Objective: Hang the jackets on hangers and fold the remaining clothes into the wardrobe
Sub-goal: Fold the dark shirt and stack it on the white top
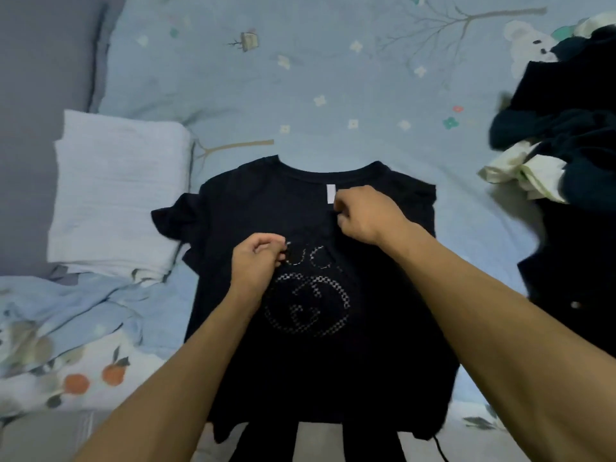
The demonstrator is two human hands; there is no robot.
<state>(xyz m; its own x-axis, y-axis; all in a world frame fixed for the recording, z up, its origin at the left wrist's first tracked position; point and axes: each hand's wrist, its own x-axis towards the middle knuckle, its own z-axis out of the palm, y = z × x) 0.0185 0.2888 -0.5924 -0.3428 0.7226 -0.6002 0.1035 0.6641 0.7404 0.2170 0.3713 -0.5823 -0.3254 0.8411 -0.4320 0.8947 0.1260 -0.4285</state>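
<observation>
Both the left hand (256, 261) and right hand (365, 215) pinch the unfolded black printed T-shirt (300, 361); a dark clothes heap (566, 135) waits far right.

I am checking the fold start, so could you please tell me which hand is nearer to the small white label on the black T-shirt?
Right. The right hand pinches the fabric just beside the small white label; the left hand grips the black T-shirt lower, by the printed lettering.
</observation>
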